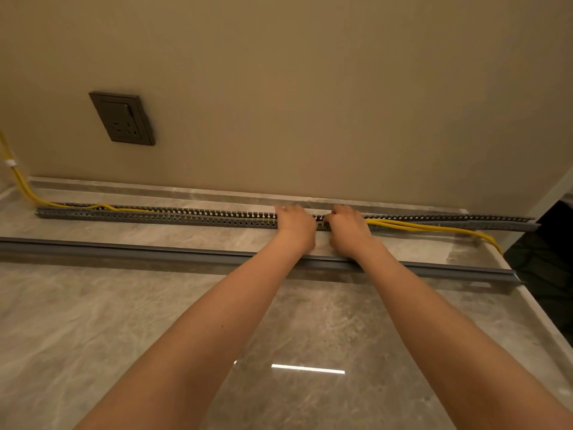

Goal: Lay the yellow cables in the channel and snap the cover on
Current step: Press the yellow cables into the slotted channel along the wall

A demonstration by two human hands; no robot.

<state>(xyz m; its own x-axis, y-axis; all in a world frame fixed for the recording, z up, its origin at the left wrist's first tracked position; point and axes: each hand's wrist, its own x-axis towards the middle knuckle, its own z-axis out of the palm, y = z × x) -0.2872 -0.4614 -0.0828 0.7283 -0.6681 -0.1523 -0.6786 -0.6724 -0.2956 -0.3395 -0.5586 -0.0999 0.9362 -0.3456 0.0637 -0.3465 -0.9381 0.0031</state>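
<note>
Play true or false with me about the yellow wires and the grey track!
1. Both hands are at the slotted track. True: the left hand and the right hand are side by side on the channel.
2. The cover is already snapped on. False: the cover lies loose on the counter, nearer the person.
3. Right of the hands, the yellow cables run out of the channel onto the counter. True.
4. Something is plugged into the wall socket. False: the socket has nothing in it.
</note>
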